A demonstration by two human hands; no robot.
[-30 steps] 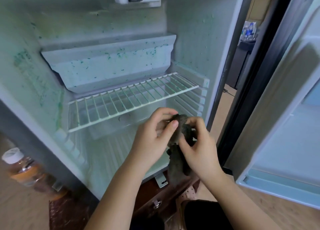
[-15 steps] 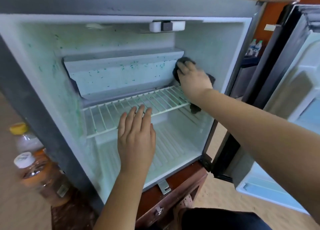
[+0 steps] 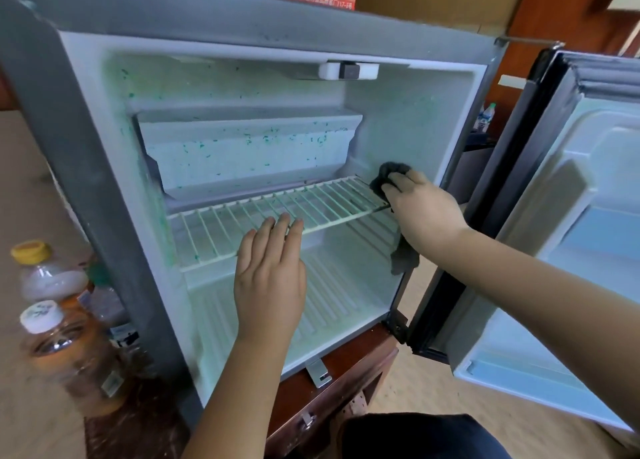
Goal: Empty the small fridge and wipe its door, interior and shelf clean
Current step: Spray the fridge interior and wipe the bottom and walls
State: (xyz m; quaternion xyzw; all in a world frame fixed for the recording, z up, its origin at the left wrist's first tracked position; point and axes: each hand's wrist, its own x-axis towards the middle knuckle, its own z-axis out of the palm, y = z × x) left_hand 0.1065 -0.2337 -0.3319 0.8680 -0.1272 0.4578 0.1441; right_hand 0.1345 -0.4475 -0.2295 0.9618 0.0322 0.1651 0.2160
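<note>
Small fridge (image 3: 86,188) on wooden desk (image 3: 349,379), door (image 3: 595,223) swung open to right. Green specks on inner walls and freezer box (image 3: 249,153). Left hand (image 3: 270,278) flat, fingers straight and together, fingertips on near edge of wire shelf (image 3: 329,200). Right hand (image 3: 424,209) grips dark cloth (image 3: 388,173), pressing it at shelf's far right corner; cloth end hangs below shelf. Bottles (image 3: 62,341) left of fridge.

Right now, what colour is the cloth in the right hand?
The cloth is dark grey; head view.
</note>
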